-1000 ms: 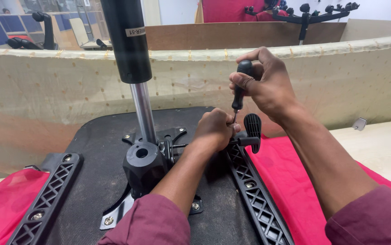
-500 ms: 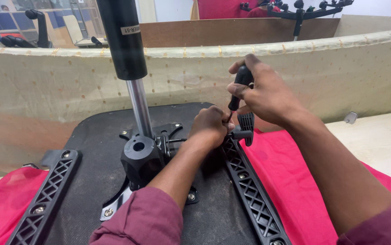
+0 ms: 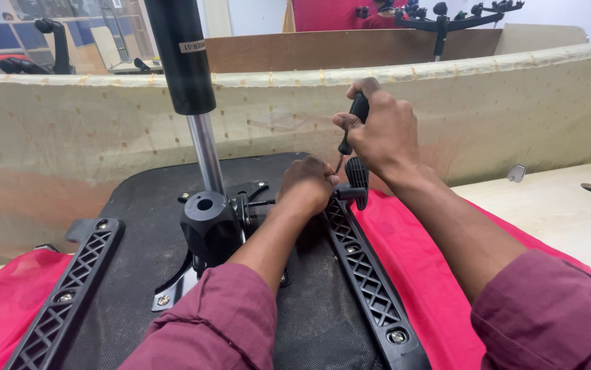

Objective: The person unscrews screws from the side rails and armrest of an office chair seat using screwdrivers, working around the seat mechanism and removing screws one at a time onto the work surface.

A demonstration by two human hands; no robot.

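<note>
An upturned black chair seat (image 3: pixel 145 199) lies in front of me with its mechanism (image 3: pixel 206 223) and gas cylinder (image 3: pixel 180 58) standing up from the middle. My right hand (image 3: pixel 381 133) is closed around the black handle of a screwdriver (image 3: pixel 357 109), its shaft pointing down toward the top end of the right lattice arm bracket (image 3: pixel 367 274). My left hand (image 3: pixel 306 185) rests on the seat at that same spot, fingers curled near the screwdriver tip; what it pinches is hidden. A black lever knob (image 3: pixel 358 175) sticks up just behind it.
A matching lattice bracket (image 3: pixel 62 294) is on the seat's left edge. Red cloth (image 3: pixel 432 253) lies under the seat on a pale wooden table (image 3: pixel 556 199). A beige fabric partition (image 3: pixel 69 144) runs across behind. Black chair bases (image 3: pixel 446 17) stand in the background.
My right hand and the screwdriver have shifted slightly over the bracket end, while the view moved a little. The left hand stays at the same spot.
</note>
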